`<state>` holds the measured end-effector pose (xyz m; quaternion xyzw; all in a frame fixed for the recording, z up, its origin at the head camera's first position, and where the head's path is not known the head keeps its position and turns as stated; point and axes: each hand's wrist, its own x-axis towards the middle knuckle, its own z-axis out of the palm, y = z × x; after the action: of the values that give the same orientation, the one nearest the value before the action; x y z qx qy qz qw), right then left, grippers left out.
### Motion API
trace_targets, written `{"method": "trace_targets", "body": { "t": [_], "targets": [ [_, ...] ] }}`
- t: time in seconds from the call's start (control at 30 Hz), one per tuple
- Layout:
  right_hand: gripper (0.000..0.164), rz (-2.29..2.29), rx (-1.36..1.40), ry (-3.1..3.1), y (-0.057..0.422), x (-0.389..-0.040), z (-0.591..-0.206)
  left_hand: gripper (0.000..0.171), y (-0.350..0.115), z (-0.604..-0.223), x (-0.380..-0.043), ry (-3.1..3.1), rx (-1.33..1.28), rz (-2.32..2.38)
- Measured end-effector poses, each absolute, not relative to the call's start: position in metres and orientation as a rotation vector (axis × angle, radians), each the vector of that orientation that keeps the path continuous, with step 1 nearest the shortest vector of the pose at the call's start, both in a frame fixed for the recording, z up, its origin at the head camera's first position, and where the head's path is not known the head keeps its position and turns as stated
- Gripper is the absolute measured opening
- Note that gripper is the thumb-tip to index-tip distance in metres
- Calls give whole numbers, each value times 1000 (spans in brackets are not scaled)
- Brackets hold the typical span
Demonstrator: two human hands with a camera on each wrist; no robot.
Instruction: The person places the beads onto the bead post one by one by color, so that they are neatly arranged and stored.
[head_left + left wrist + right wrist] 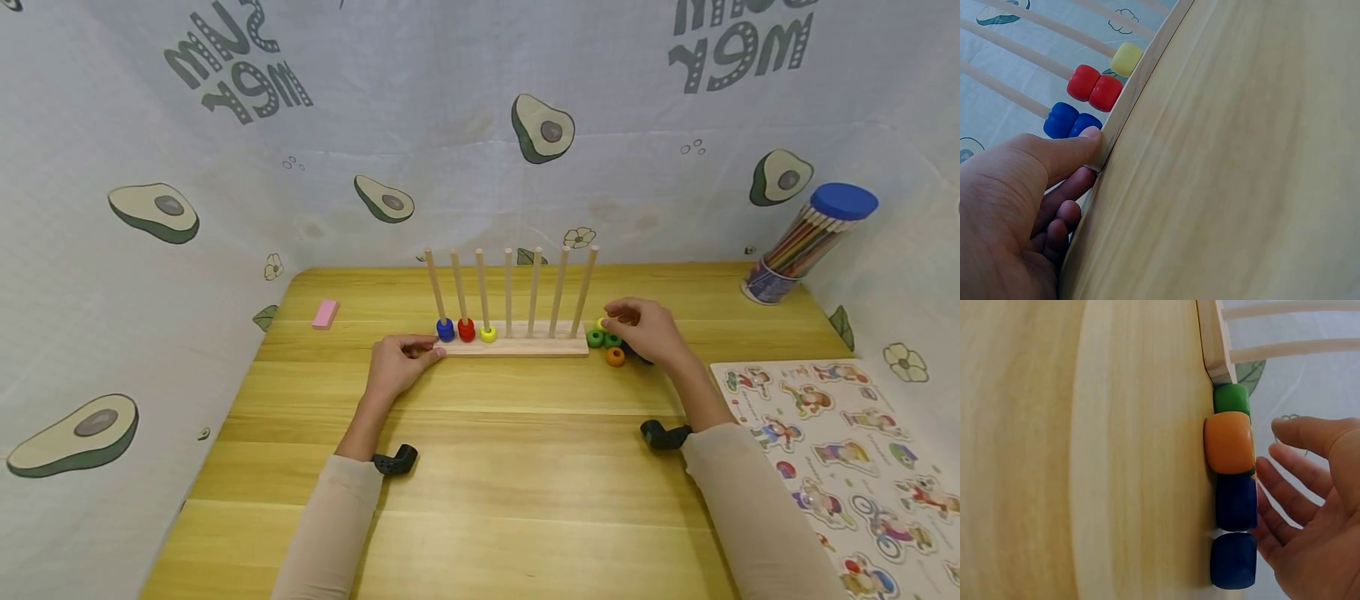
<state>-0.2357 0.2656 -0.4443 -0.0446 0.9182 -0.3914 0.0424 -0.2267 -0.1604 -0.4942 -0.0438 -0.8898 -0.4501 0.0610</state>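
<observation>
Far left on the wooden worktop (525,500): a pink eraser (326,314), lying alone. Next, the left hand (397,362), its grip pinching the left end of the wooden peg rack (517,346), thumb on top of the base and fingers curled below its edge. On the rack's first three pegs, in order: blue beads (446,330), red beads (467,330), a yellow bead (488,334); remaining pegs bare. Just beside the rack's right end, loose beads in a cluster: green beads (603,338), an orange bead (615,357), dark blue beads (1235,531). Over that cluster, the right hand (645,331), grip released, fingers loosely bent and grasping nothing. Further right, a picture puzzle board (847,458) and, behind it, a tub of coloured pencils (806,242).
</observation>
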Motion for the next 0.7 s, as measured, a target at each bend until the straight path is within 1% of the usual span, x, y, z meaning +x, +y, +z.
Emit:
{"method": "trace_targets", "body": {
  "t": [0.37, 0.7],
  "targets": [
    [39, -1119, -127, 2814, 263, -242, -453, 24, -160, -495, -225, -2679, -133, -1378],
    [40, -1082, -132, 2850, 259, -241, -452, 24, -160, -495, -227, -2685, -127, -1388]
  ]
}}
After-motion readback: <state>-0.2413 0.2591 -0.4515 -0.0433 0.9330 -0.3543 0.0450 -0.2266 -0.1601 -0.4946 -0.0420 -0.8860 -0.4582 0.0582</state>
